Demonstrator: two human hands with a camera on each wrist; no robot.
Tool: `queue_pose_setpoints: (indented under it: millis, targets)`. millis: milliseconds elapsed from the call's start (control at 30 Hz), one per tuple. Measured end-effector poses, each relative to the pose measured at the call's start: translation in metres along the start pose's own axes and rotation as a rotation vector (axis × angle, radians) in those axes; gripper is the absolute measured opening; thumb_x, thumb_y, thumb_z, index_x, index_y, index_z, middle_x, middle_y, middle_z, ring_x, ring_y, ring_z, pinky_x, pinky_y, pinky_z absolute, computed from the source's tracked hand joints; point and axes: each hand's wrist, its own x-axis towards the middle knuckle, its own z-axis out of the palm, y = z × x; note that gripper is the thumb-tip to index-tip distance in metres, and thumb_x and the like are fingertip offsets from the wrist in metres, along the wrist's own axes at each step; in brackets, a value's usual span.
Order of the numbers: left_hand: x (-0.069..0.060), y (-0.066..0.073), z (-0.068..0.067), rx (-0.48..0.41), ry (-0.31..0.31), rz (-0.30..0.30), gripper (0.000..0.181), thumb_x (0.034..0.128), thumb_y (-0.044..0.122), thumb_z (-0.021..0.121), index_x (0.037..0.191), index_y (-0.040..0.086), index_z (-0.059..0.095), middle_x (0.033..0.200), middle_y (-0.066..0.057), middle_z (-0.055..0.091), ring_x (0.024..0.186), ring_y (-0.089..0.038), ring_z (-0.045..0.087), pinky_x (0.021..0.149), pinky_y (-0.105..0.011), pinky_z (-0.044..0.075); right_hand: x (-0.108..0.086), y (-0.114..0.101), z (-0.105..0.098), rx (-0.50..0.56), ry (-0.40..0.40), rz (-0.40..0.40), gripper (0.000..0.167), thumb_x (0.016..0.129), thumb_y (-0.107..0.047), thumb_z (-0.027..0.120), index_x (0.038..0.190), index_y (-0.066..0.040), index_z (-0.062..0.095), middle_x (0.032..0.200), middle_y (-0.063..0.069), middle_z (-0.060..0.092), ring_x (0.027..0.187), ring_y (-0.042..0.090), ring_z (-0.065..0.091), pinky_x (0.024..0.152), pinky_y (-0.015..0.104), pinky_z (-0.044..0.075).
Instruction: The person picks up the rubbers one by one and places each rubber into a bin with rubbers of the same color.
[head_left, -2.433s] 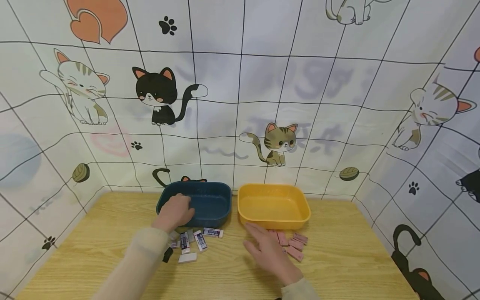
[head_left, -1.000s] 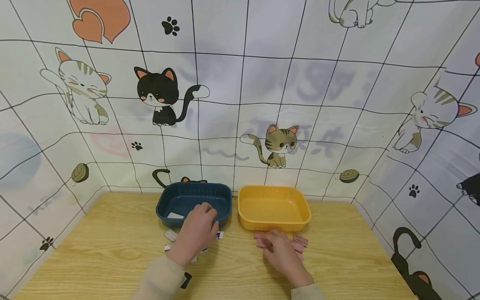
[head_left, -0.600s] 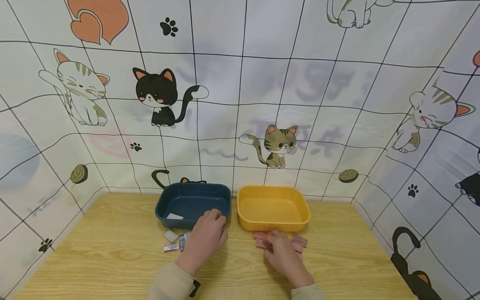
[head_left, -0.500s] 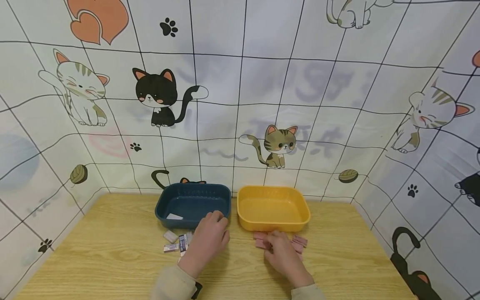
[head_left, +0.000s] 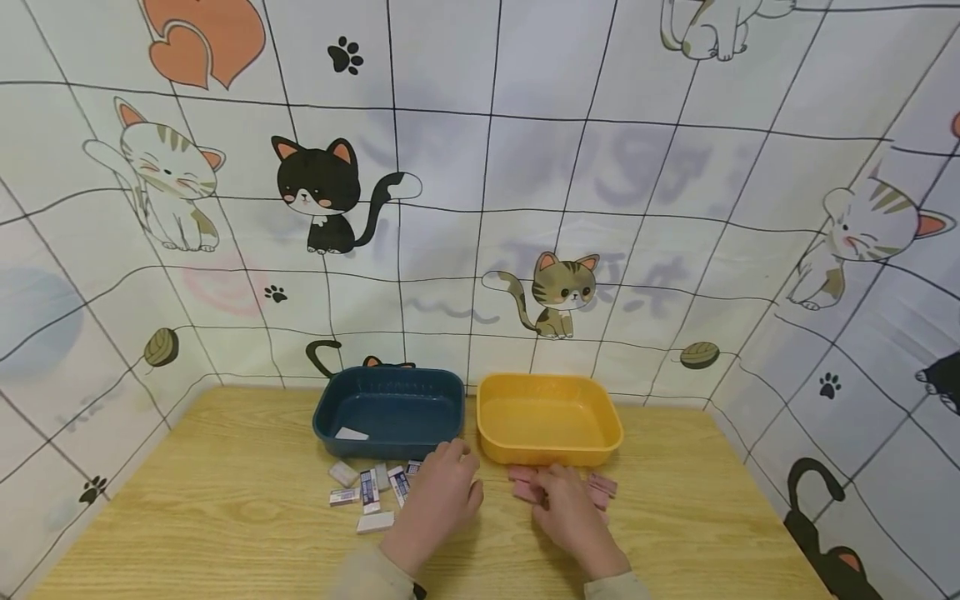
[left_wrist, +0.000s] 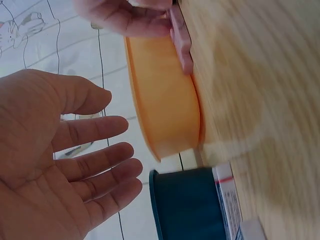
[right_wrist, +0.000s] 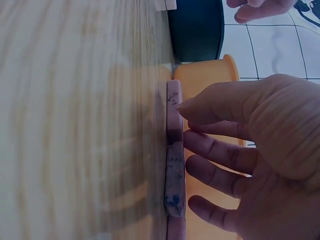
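Observation:
My left hand (head_left: 441, 500) hovers above the table, fingers loosely extended and palm bare in the left wrist view. It is nearest to several white erasers (head_left: 370, 490), some in blue-printed sleeves, spread before the blue bin (head_left: 390, 450). One white piece (head_left: 352, 434) lies inside that bin. My right hand (head_left: 567, 510) is over several pink erasers (head_left: 523, 492) in front of the yellow bin (head_left: 551, 457). In the right wrist view its thumb tip meets or nearly meets a smudged pink eraser (right_wrist: 174, 107); the fingers are slightly bent beside the row, pinching nothing visible.
Both bins stand side by side at the back of the wooden table (head_left: 225, 517). Close behind them hangs a white grid-patterned cloth (head_left: 435, 167) with printed cats, which also encloses the left and right sides.
My left hand came out of the blue bin, leaving a white piece visible there, then moved right, uncovering the white erasers. My right hand shifted onto the pink erasers and then stayed.

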Motion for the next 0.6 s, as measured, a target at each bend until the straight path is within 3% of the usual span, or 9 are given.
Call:
queue_pose_setpoints:
  millis: [100,267,400,500,600]
  targets:
    - [0.001,0.006,0.002,-0.015,-0.021,0.005,0.009,0.0868,0.014,0.077,0.087,0.007,0.071,0.103,-0.01,0.065,0.089,-0.026,0.061,0.082,-0.042,0.055,0.001,0.0,0.0,-0.016,-0.007,0.019,0.021,0.074,-0.001,0.08,0.078,-0.017,0.066,0.075,-0.006,0.045,0.074,0.014,0.042,0.07,0.036,0.035]
    - [0.002,0.015,0.004,-0.036,-0.006,0.006,0.009,0.0858,0.015,0.077,0.087,0.007,0.071,0.101,-0.008,0.065,0.089,-0.024,0.06,0.082,-0.04,0.054,0.005,-0.005,-0.002,-0.024,-0.068,0.057,0.024,0.076,-0.007,0.084,0.075,-0.018,0.063,0.076,-0.005,0.045,0.077,0.017,0.044,0.073,0.044,0.037]
    - [0.002,0.017,0.005,-0.052,0.012,0.007,0.009,0.0849,0.014,0.077,0.087,0.006,0.072,0.102,-0.009,0.066,0.095,-0.026,0.063,0.088,-0.042,0.054,0.009,-0.011,-0.003,-0.064,-0.098,0.062,0.017,0.077,-0.011,0.086,0.088,-0.014,0.073,0.082,-0.002,0.054,0.085,0.022,0.053,0.078,0.053,0.045]
    - [0.002,0.018,0.006,-0.063,0.016,0.002,0.009,0.0843,0.013,0.077,0.086,0.007,0.071,0.102,-0.009,0.066,0.098,-0.026,0.063,0.091,-0.043,0.054,0.011,-0.014,-0.005,-0.092,-0.099,0.037,0.017,0.081,-0.016,0.086,0.093,-0.012,0.074,0.081,-0.002,0.056,0.085,0.023,0.056,0.079,0.052,0.047]
    - [0.002,0.019,0.008,-0.069,0.018,-0.003,0.009,0.0837,0.013,0.078,0.085,0.007,0.07,0.102,-0.008,0.066,0.098,-0.026,0.063,0.091,-0.043,0.054,0.012,-0.015,-0.004,-0.121,-0.1,-0.006,0.018,0.082,-0.017,0.086,0.084,-0.012,0.069,0.074,-0.003,0.05,0.077,0.019,0.052,0.073,0.043,0.046]
